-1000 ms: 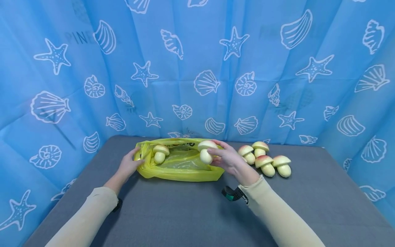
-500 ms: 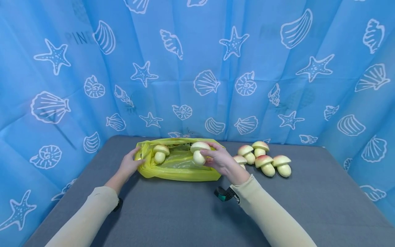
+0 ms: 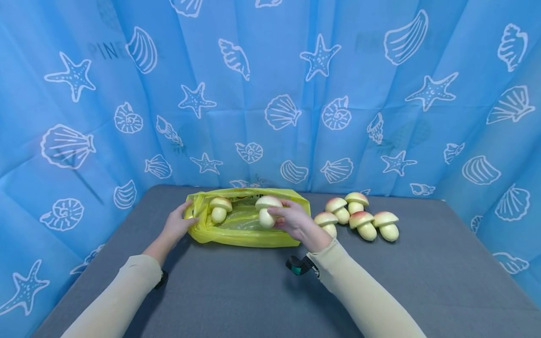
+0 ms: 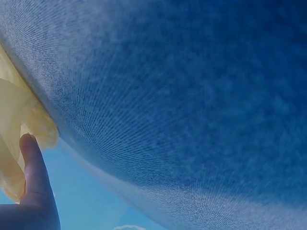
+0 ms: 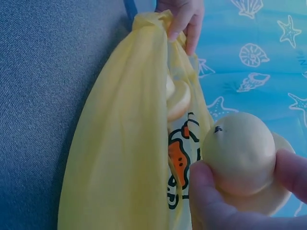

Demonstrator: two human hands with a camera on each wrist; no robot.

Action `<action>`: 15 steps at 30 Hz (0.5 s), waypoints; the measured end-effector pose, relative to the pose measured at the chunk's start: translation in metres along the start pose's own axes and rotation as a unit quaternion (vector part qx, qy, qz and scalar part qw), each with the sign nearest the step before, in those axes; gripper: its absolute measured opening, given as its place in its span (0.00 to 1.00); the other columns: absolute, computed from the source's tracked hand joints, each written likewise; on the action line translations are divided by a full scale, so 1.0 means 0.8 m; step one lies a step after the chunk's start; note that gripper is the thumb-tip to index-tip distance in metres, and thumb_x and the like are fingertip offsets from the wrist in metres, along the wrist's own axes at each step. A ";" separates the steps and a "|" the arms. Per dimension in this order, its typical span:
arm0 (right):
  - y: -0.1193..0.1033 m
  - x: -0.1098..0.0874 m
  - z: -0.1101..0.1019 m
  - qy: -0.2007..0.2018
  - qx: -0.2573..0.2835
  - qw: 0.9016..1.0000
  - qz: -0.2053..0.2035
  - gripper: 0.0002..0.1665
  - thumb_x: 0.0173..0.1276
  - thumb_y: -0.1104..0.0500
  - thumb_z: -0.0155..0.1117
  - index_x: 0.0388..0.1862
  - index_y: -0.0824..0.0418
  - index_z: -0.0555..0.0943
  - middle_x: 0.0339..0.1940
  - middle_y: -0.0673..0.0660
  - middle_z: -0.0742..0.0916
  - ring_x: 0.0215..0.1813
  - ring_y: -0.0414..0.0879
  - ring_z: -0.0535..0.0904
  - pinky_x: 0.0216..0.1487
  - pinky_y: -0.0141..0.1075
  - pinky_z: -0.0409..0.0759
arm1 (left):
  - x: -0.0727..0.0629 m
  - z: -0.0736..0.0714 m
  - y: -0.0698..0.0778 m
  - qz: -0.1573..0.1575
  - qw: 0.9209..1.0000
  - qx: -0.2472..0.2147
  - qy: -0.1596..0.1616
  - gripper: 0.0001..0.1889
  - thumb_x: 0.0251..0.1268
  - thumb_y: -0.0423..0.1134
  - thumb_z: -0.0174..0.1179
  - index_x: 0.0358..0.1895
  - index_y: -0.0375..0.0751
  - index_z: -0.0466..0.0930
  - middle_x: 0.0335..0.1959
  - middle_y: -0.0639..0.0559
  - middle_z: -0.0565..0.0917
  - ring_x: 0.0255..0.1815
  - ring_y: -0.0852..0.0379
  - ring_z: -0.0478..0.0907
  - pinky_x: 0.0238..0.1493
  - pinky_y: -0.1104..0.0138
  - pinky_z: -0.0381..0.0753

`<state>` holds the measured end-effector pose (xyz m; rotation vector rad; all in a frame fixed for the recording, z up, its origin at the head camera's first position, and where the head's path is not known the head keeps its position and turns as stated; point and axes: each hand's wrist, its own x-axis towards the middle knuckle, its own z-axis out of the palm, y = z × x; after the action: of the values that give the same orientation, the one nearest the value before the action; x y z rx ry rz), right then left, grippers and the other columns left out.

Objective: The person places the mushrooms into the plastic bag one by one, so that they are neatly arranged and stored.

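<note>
The right hand (image 3: 297,223) pinches a mushroom (image 3: 266,218) between thumb and fingers, stem down, over the mouth of a yellow bag (image 3: 249,239); the left hand (image 3: 174,226) curls round the bag's left end, thumb and fingers somewhat apart. A second mushroom (image 3: 219,214) sits inside the bag near the left hand, and five other mushrooms (image 3: 388,231) lie grouped on the grey table (image 3: 236,291), right of the bag
</note>
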<state>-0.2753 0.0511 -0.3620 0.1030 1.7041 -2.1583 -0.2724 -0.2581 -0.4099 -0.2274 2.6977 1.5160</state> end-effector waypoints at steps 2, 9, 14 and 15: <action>0.002 0.002 0.001 0.001 0.003 1.000 0.002 0.31 0.71 0.70 0.53 0.70 0.76 0.58 0.56 0.69 0.75 0.23 0.39 0.69 0.43 0.38 0.77 | 0.000 0.000 0.001 0.000 1.000 0.002 0.000 0.35 0.70 0.29 0.51 0.76 0.31 0.48 0.76 0.30 0.46 0.76 0.33 0.41 0.72 0.44 0.50; 0.004 0.007 0.009 0.005 0.014 1.000 0.007 0.31 0.72 0.70 0.53 0.72 0.73 0.60 0.61 0.70 0.74 0.31 0.42 0.74 0.50 0.43 0.77 | 0.000 0.000 0.002 -0.005 1.000 0.008 -0.001 0.35 0.70 0.30 0.52 0.76 0.32 0.47 0.76 0.30 0.46 0.75 0.33 0.41 0.71 0.43 0.50; 0.006 0.012 0.016 0.014 0.012 1.000 0.007 0.33 0.71 0.70 0.56 0.73 0.69 0.60 0.62 0.70 0.74 0.38 0.48 0.76 0.60 0.50 0.73 | 0.000 0.001 0.003 -0.008 1.000 0.009 0.000 0.35 0.70 0.30 0.52 0.76 0.32 0.47 0.76 0.31 0.46 0.76 0.33 0.41 0.71 0.43 0.50; 0.007 0.013 0.017 0.015 0.008 1.000 0.008 0.33 0.70 0.70 0.56 0.73 0.69 0.60 0.61 0.70 0.74 0.39 0.49 0.77 0.61 0.52 0.73 | 0.000 0.001 0.003 -0.008 1.000 0.009 0.000 0.35 0.70 0.30 0.52 0.76 0.32 0.48 0.76 0.31 0.46 0.76 0.33 0.41 0.71 0.43 0.50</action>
<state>-0.2804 0.0348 -0.3665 0.1520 1.6978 -2.1693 -0.2727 -0.2563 -0.4083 -0.2466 2.7023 1.4856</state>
